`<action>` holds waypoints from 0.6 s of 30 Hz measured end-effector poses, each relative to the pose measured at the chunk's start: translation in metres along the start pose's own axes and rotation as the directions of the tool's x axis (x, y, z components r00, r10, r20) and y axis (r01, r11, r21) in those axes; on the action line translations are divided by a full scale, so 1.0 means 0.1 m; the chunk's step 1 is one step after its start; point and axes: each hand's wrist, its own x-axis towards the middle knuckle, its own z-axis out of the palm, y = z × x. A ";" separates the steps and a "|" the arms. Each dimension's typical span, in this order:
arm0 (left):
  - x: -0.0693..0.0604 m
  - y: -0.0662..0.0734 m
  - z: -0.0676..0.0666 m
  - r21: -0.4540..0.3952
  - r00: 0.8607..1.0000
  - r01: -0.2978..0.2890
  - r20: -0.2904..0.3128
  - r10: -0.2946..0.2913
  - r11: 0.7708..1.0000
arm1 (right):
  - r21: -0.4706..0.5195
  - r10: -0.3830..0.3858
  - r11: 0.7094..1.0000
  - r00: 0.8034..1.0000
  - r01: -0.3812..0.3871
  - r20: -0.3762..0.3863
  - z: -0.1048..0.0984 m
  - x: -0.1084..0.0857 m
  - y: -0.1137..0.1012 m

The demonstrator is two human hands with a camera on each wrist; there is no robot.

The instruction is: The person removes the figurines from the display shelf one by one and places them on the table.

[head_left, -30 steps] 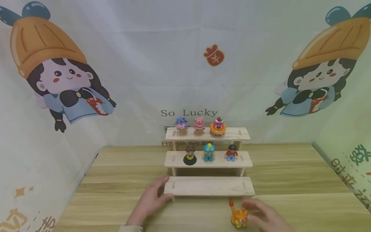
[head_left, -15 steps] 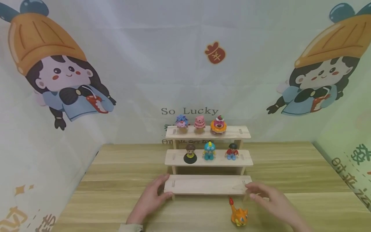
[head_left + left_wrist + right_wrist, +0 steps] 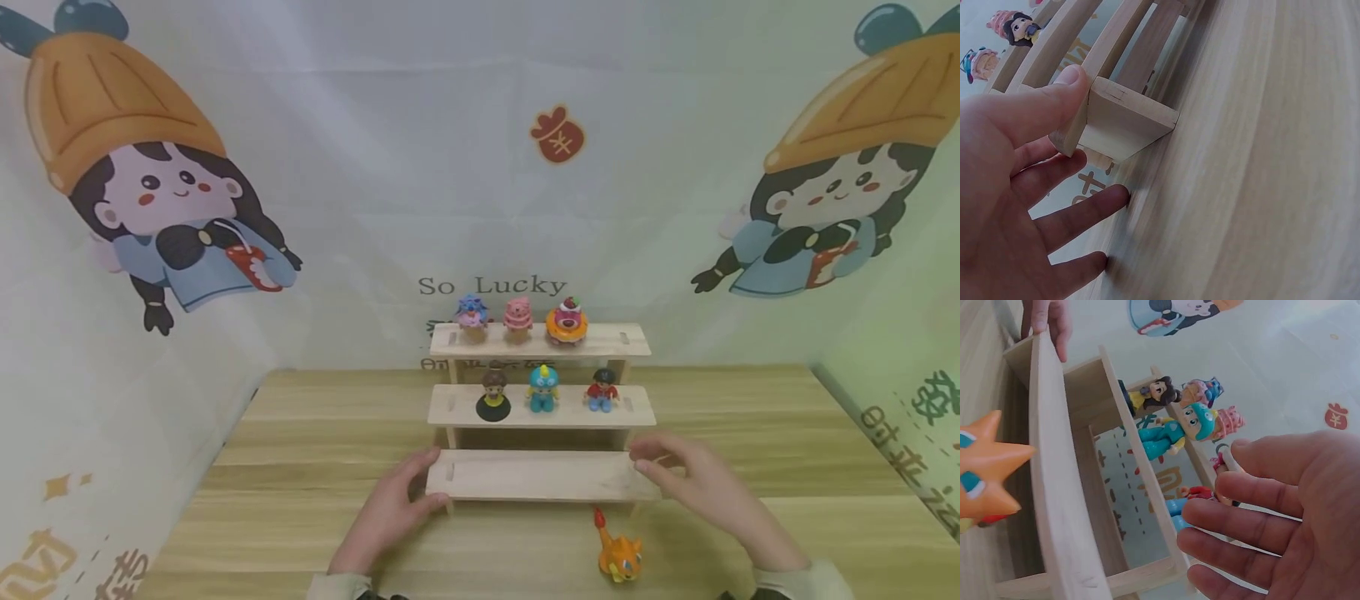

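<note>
shelf (image 3: pixel 543 476) clamped in left grip (image 3: pixel 392 506), right end partly hidden behind spread right grip (image 3: pixel 693 473)

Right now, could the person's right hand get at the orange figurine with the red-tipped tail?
Probably yes: the right hand is empty, at the right end of the bottom shelf, and the orange figurine is on the table in front of that shelf, with nothing seen between them.

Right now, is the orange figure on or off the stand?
Off: the head view shows the orange figure on the table, in front of the lowest shelf.
</note>
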 end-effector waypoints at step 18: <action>0.01 0.00 -0.01 -0.015 1.000 -0.001 0.004 0.001 1.000 | -0.110 -0.061 0.993 0.990 0.047 -0.130 -0.26 0.39 -0.23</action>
